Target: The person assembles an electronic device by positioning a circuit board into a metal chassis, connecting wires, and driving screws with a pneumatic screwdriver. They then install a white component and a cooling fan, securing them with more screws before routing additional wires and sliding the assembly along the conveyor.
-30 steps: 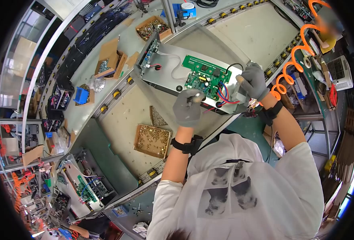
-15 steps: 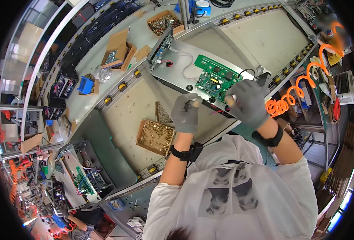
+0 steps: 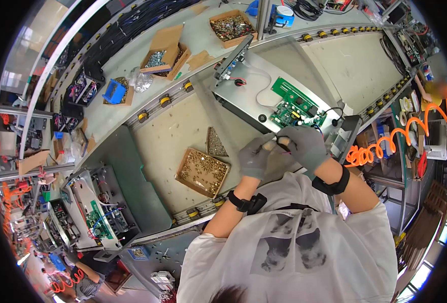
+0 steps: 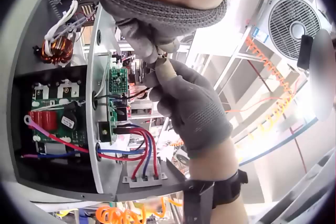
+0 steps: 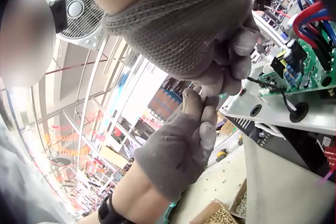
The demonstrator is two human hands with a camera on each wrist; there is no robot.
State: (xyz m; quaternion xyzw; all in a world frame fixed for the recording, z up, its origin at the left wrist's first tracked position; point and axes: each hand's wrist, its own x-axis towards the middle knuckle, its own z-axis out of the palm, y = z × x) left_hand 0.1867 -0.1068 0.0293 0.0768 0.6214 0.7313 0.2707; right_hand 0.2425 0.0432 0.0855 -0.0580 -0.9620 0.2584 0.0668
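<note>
My gloved left hand (image 3: 255, 157) and right hand (image 3: 304, 146) meet fingertip to fingertip at the near edge of a metal chassis (image 3: 243, 96). A green circuit board (image 3: 291, 103) lies on it. In the right wrist view a black wire (image 5: 262, 83) runs from a rubber grommet (image 5: 298, 111) into my right fingers, which pinch it. My left thumb and fingers curl at its end around a small metal-looking piece (image 4: 161, 56), mostly hidden. Red and blue wires (image 4: 144, 150) reach a metal bracket (image 4: 144, 179) at the chassis's end.
A cardboard box of brass screws (image 3: 203, 171) and a smaller tray of fasteners (image 3: 216, 142) lie left of my hands. A second chassis (image 3: 102, 207) stands at lower left. Roller tracks (image 3: 165, 101) edge the bench. An orange coiled hose (image 3: 380, 154) hangs at the right.
My right hand has come from the chassis's right end, over the board, to my left fingertips, where it now pinches the black wire. My left hand stays by the near edge. The head view has shifted.
</note>
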